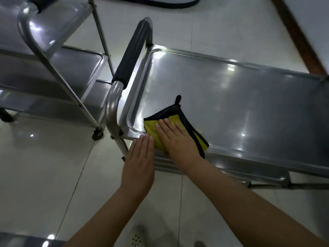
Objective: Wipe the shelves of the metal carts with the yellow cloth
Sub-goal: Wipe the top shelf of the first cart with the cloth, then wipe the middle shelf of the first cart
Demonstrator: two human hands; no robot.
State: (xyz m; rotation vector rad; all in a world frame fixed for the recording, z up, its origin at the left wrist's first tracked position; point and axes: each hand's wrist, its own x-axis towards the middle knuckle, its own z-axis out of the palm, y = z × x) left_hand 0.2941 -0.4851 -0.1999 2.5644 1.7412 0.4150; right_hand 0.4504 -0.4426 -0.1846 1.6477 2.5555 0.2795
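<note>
On the shelf (222, 97), yellow cloth (151, 130) loop points away.

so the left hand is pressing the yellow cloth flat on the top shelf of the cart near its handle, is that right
Not quite: it is the right hand that presses the yellow cloth flat on the top shelf of the cart near its handle. The left hand lies flat at the shelf's near edge, beside the cloth. The head view shows this.

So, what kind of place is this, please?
Probably a canteen or clinic service room, though that is uncertain: two wheeled steel carts stand on a glossy tiled floor, and the right hand presses a yellow cloth.
</note>
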